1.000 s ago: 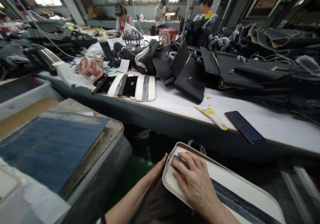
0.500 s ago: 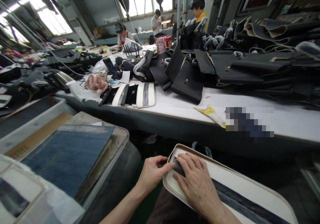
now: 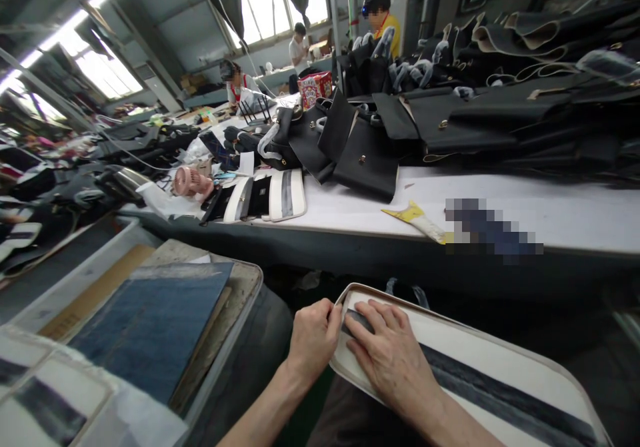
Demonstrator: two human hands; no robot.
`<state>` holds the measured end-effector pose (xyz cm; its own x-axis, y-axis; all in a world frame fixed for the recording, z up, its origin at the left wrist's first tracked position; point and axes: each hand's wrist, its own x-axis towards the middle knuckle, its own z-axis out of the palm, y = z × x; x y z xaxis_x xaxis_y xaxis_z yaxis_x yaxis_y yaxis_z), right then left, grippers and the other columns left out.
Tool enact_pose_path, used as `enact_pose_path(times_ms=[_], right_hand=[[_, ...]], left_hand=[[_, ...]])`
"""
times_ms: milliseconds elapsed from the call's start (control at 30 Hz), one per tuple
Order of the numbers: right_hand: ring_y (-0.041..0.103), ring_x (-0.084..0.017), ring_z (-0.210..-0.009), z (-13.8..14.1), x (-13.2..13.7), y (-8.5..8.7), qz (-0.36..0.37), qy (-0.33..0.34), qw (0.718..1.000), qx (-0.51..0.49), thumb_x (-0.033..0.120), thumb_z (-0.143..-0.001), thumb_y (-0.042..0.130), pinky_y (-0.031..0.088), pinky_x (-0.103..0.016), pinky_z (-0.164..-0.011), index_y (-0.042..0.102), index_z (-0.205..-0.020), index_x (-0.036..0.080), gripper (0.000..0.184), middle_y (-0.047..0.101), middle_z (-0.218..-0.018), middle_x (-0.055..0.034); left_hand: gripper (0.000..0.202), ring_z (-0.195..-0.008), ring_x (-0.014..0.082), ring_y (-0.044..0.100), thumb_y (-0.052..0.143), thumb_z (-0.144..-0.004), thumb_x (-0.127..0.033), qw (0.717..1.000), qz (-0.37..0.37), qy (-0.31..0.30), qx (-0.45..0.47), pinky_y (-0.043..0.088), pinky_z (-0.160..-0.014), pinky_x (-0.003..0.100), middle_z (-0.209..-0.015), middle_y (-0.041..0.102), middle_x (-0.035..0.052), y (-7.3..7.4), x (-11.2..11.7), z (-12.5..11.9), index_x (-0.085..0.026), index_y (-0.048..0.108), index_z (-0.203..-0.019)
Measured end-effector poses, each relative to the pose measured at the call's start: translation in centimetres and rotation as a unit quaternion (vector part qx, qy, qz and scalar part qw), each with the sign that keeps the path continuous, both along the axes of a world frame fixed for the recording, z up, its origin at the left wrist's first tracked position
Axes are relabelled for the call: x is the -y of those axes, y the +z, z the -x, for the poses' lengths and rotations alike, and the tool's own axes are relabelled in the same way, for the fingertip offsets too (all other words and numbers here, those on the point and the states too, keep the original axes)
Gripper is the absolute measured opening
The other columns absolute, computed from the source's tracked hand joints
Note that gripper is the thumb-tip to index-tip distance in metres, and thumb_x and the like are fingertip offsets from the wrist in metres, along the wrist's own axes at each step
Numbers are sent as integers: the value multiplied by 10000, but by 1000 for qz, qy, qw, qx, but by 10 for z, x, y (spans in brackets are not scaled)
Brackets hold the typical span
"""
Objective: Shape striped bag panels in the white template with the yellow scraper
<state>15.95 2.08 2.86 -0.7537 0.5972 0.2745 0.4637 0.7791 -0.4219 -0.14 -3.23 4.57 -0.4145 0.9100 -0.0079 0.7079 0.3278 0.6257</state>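
A white bag panel (image 3: 480,360) with a dark stripe and a beige piped rim lies across my lap at the bottom of the view. My right hand (image 3: 387,354) rests flat on its near end, fingers stretched out over the dark stripe. My left hand (image 3: 314,337) is closed on the panel's left corner, fingers pinching the rim beside the right hand's fingertips.
A long white worktable (image 3: 565,210) runs across the view with black bags (image 3: 367,150), white striped panels (image 3: 280,195), a pink fan (image 3: 190,182) and a yellow-handled tool (image 3: 417,219). A blue-topped stand (image 3: 155,320) sits to my left. Several people work at the far end.
My left hand has come up from beneath the panel's edge and closed on its left corner. The right hand stays flat on the stripe. The view has tilted and shifted.
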Motion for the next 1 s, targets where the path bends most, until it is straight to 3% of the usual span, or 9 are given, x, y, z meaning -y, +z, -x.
enact_pose_path(times_ms=[133, 300, 367, 533, 700, 867, 1000], right_hand=[[462, -274, -1231, -1, 1, 1, 15, -2, 1000, 1, 286, -931, 590, 296, -476, -1037, 587, -1218, 299, 287, 579, -1295, -14], [470, -256, -1215, -1, 2, 0, 32, -13, 999, -26, 304, -903, 642, 289, -449, -1052, 555, -1236, 246, 349, 588, -1282, -20], [470, -251, -1206, -2, 2, 1, 42, -9, 999, -30, 299, -903, 645, 286, -436, -1055, 530, -1262, 215, 386, 593, -1272, -36], [464, -253, -1201, -4, 1, 3, 48, -5, 998, -39, 277, -908, 637, 287, -444, -1048, 579, -1160, 269, 259, 584, -1271, -5], [467, -269, -1199, -3, -1, 1, 33, -5, 999, -34, 306, -914, 625, 309, -469, -1035, 601, -1110, 294, 197, 584, -1249, -10], [464, -273, -1201, -1, 0, -1, 24, -9, 999, -27, 303, -928, 600, 306, -473, -1039, 594, -1111, 279, 185, 583, -1238, -25], [475, -257, -1167, -3, 0, 0, 41, -18, 998, -38, 292, -887, 662, 302, -449, -1040, 573, -1108, 256, 241, 595, -1199, -16]], left_hand=[[335, -584, 143, 569, 525, -927, -382, 999, 13, -17, 28, 347, -578, 252, -643, 650, 24, 8, 4, 1, -178, 638, -686], [220, -678, 171, 648, 630, -850, -373, 982, 33, -9, 185, 458, -607, 227, -786, 731, 27, 13, 10, 4, -169, 713, -854], [201, -694, 180, 663, 651, -827, -351, 978, 39, 3, 204, 476, -618, 230, -801, 738, 29, 13, 11, 4, -165, 714, -869], [219, -621, 151, 605, 593, -871, -339, 995, 13, 10, 101, 412, -583, 229, -690, 685, 8, 8, 9, 0, -175, 684, -758], [216, -644, 162, 588, 538, -908, -296, 1000, -5, -2, -7, 383, -621, 260, -709, 657, 25, 4, 10, -2, -187, 651, -760], [190, -733, 199, 620, 473, -933, -211, 988, 13, -76, -137, 388, -679, 297, -773, 640, 60, 2, 8, -5, -185, 587, -782], [196, -758, 209, 611, 436, -944, -183, 979, 30, -121, -159, 391, -691, 312, -785, 618, 61, 4, 6, -10, -190, 563, -794]])
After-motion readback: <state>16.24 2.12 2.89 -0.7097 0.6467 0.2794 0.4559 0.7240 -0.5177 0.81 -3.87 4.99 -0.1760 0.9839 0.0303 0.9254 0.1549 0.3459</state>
